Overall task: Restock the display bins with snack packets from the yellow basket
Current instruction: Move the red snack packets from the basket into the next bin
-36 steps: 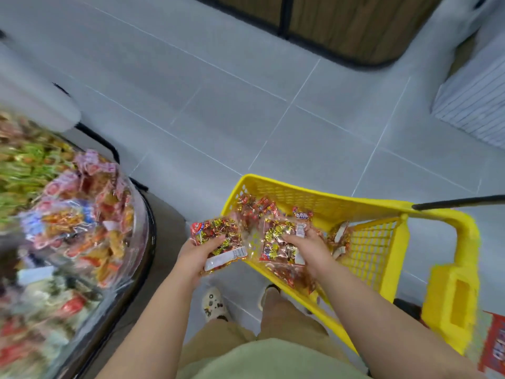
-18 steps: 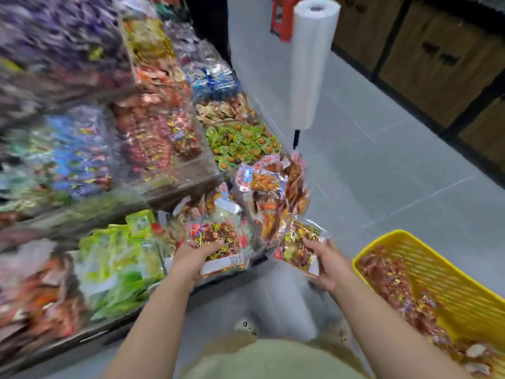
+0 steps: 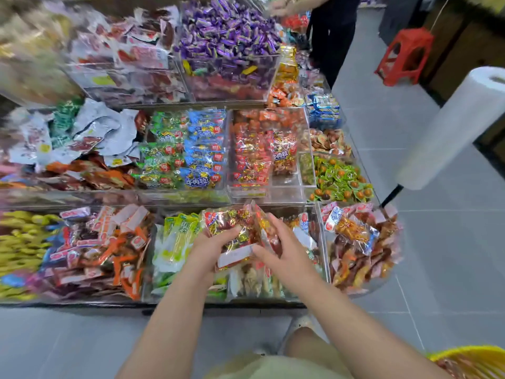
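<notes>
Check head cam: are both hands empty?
No, the left hand and the right hand both grip snack packets between them.

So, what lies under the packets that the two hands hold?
A clear front bin holding pale snack packets, with green ones to their left. The left hand, right hand and held packets cover its middle.

We count two hands: left hand, right hand. Snack packets held between them: two we can separate, and we can't tell if more are stacked behind. Display bins: three tiers. We can't get a per-tier bin count because the left side is too blurred. One yellow basket, only a corner in frame. One red stool. One white roll. One other person, partly visible at the top.
</notes>
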`<action>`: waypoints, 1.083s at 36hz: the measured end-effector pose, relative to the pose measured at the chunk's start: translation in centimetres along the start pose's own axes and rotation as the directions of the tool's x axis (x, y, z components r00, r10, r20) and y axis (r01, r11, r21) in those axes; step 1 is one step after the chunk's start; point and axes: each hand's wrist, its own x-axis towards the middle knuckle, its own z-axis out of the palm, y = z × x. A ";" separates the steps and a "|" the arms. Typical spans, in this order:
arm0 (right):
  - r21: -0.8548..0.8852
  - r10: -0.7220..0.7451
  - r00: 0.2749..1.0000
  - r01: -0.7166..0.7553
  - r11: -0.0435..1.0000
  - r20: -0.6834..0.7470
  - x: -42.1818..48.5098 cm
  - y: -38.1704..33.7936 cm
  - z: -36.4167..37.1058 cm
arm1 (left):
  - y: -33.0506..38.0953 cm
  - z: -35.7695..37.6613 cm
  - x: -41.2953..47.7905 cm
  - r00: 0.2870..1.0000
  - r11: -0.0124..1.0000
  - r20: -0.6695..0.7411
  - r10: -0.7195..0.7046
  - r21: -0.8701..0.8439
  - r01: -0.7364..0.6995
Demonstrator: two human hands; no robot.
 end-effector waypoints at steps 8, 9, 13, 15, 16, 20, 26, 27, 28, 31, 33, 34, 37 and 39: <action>0.085 -0.087 0.967 0.068 0.994 0.238 4.6 -0.9 -3.9 | 4.8 0.0 0.5 1.000 1.000 0.018 0.013 0.018 -0.013; 0.099 -0.091 0.967 0.069 0.993 0.238 5.3 -1.1 -4.4 | 5.2 0.3 0.7 1.000 1.000 0.028 0.003 0.009 -0.004; 0.088 -0.102 0.979 0.087 0.992 0.174 7.8 -1.2 -5.8 | 6.3 2.4 1.5 0.996 1.000 0.090 0.000 0.009 -0.001; 0.053 -0.059 0.989 0.052 0.997 0.136 8.9 -0.7 -6.4 | 6.4 3.7 1.9 0.995 1.000 0.101 0.006 0.025 -0.008; 0.026 -0.033 0.991 0.030 0.999 0.128 9.4 -0.4 -6.8 | 6.4 4.3 2.2 0.995 1.000 0.097 0.000 0.030 -0.003; 0.052 0.073 0.982 -0.083 0.995 0.175 11.2 1.2 -8.3 | 6.2 6.0 3.6 0.995 0.999 0.094 -0.029 0.030 0.026; 0.016 0.194 0.967 -0.199 0.980 0.163 12.8 2.8 -9.7 | 5.9 8.0 4.9 0.993 0.999 0.114 -0.043 0.015 0.042; 0.006 0.210 0.970 -0.212 0.977 0.119 13.0 2.8 -9.9 | 6.0 8.2 5.0 0.992 0.999 0.119 -0.032 0.002 0.032; 0.002 0.225 0.971 -0.226 0.974 0.078 13.2 2.8 -10.2 | 6.0 8.4 5.2 0.994 1.000 0.107 -0.025 -0.014 0.027; 0.063 0.315 0.948 -0.317 0.947 0.037 14.0 2.6 -11.3 | 6.3 8.3 6.0 0.999 0.998 0.042 -0.032 -0.048 0.034; 0.204 0.425 0.903 -0.429 0.880 0.062 14.8 2.9 -11.9 | 6.7 7.8 6.6 0.999 0.998 0.013 -0.044 -0.046 0.045; 0.307 0.486 0.870 -0.488 0.817 0.087 15.3 3.2 -12.1 | 6.9 7.5 7.0 0.999 0.998 0.001 -0.052 -0.038 0.052; 0.507 0.623 0.761 -0.615 0.605 0.180 17.1 3.6 -13.0 | 8.2 6.5 7.8 0.999 0.999 -0.022 -0.033 -0.027 0.032; 0.549 0.684 0.708 -0.647 0.530 0.174 18.8 3.6 -13.8 | 9.3 6.0 8.5 0.999 0.999 -0.028 -0.026 -0.032 0.025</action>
